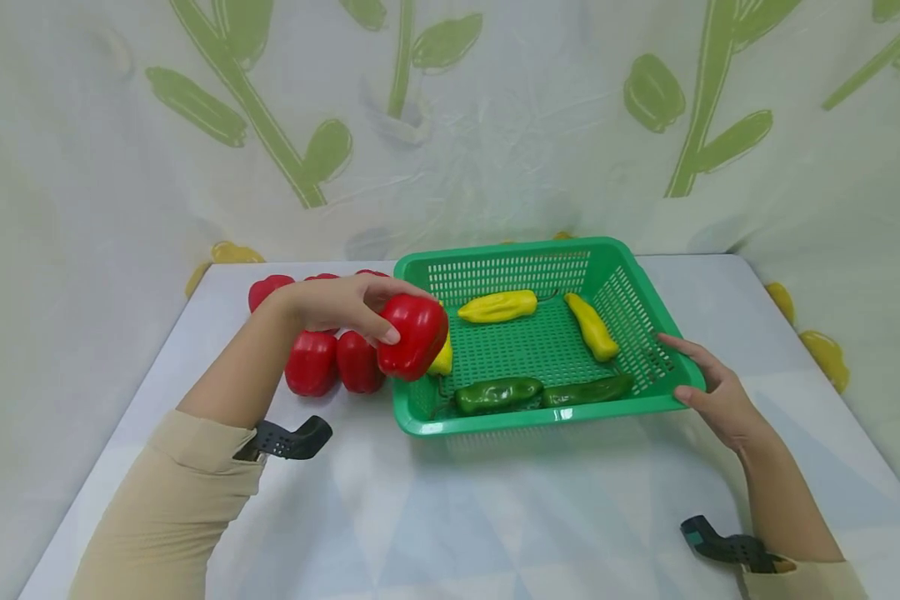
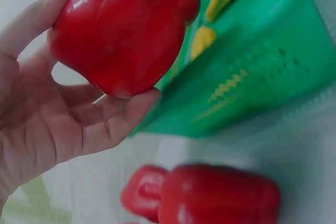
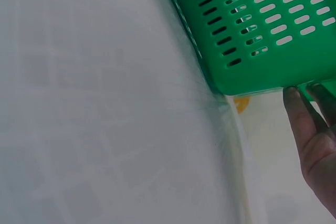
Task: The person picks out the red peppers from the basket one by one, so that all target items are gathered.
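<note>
The left hand [image 1: 337, 304] is gripping a red bell pepper [image 1: 412, 336], with the thumb curling under it and the fingers wrapping over the top, and is holding it in the air just above the left rim of the green plastic basket [image 1: 420, 421]; the left wrist view is showing the same pepper [image 2: 123, 30] cradled between thumb and fingertips, clear of the table [image 1: 540, 508], with the basket wall [image 2: 262, 77] close beside it. The right hand [image 1: 712, 392] is resting against the basket's right front corner, its fingers lying fairly straight along the rim and the thumb pressing on the outer edge; from the right wrist view, only a fingertip or two [image 3: 299, 116] are showing under the rim [image 3: 262, 85], so whether the hand is truly clasping the corner or merely steadying it is hard to say. Inside the basket, two yellow peppers [image 1: 498, 306] are lying toward the back and right, two dark green peppers [image 1: 497, 393] are lying end to end along the front wall, and another yellow pepper [image 1: 443, 358] is peeking out near the left wall, partly hidden by the held one. On the table just left of the basket, more red bell peppers [image 1: 312, 362] are sitting bunched together, touching one another.
</note>
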Demonstrator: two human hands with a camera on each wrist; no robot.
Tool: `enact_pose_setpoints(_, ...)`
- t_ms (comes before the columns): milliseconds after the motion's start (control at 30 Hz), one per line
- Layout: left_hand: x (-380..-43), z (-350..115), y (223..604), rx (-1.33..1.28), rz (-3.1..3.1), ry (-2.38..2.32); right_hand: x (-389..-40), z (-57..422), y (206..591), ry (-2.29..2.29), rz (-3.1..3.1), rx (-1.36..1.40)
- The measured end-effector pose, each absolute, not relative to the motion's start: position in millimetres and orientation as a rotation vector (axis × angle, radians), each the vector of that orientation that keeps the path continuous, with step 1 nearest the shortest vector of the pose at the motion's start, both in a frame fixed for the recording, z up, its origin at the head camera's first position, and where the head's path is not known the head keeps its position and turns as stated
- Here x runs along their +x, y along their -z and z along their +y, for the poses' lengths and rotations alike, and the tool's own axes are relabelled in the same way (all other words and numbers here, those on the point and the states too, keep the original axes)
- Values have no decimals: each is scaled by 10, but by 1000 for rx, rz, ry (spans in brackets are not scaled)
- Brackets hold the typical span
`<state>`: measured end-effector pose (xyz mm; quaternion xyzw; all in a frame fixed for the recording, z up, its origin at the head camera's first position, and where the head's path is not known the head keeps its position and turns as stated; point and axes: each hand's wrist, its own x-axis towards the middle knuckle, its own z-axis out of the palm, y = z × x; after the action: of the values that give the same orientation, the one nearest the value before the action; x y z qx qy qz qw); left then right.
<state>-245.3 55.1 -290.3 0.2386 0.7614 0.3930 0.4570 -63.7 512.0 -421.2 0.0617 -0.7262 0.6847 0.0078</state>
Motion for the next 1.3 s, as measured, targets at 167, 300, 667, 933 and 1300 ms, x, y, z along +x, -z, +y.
enact_pose_setpoints(167, -2428, 289, 2941, 489, 2011, -911, -635, 5120, 4213, -2141, -2259, 217)
enact_pose_setpoints(300, -2407, 70, 2958, 475, 2041, -931, -644, 5128, 4218, -2136, -2265, 216)
enact_pose_setpoints(667, -2350, -486, 2910, 536, 2041, -1026, -644, 5114, 4215, -2118, -2280, 195)
enact_pose_setpoints(933, -2261, -809, 2948, 518, 2080, -1034, -633, 5102, 4197, -2132, -2267, 200)
enact_pose_setpoints(1300, -2172, -1205, 3169, 417, 2190, -1056, -636, 5107, 4213, -2138, -2257, 218)
